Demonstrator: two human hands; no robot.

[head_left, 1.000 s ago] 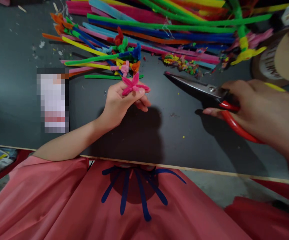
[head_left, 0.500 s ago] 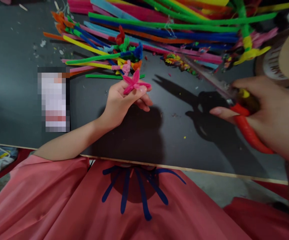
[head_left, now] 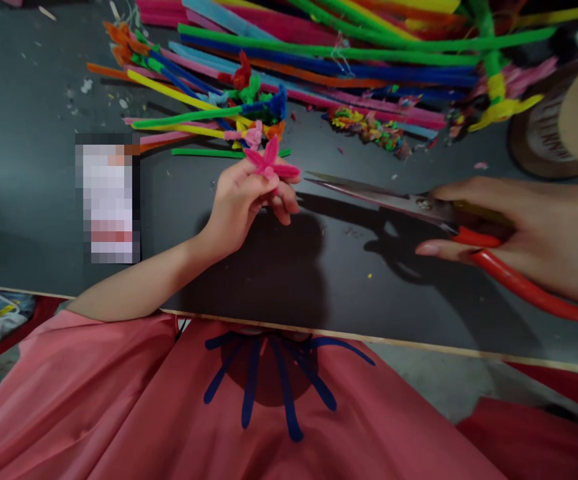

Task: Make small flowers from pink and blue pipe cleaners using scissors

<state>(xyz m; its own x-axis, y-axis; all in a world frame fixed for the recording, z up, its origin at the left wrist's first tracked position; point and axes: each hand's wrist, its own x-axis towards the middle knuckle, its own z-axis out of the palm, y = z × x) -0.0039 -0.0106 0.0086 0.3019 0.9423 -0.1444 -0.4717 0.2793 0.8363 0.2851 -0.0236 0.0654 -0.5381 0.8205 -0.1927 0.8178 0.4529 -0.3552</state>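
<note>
Pinched between the thumb and fingers of my left hand [head_left: 246,203] is a pink pipe-cleaner flower [head_left: 270,163] with pointed petals. My right hand [head_left: 529,220] grips red-handled scissors [head_left: 399,203], whose blades point left, slightly parted. Their tips are close to the flower's right petal, with a small gap between. Just beyond my left hand lie finished-looking pipe-cleaner flowers [head_left: 263,103] in red, green, blue and orange on long stems. A short green pipe cleaner [head_left: 209,153] rests behind the pink flower.
Long coloured pipe cleaners [head_left: 329,53] spread across the back of the dark table [head_left: 279,280]. A heap of small fuzzy clippings [head_left: 363,127] lies in front of them. On the left is a blurred-out flat rectangle [head_left: 109,200]; at the back right stands a brown round container [head_left: 543,133].
The scissors have swung down and left, from pointing up at the clippings to nearly level, tips near the flower. My left hand stays in place with the flower slightly turned.
</note>
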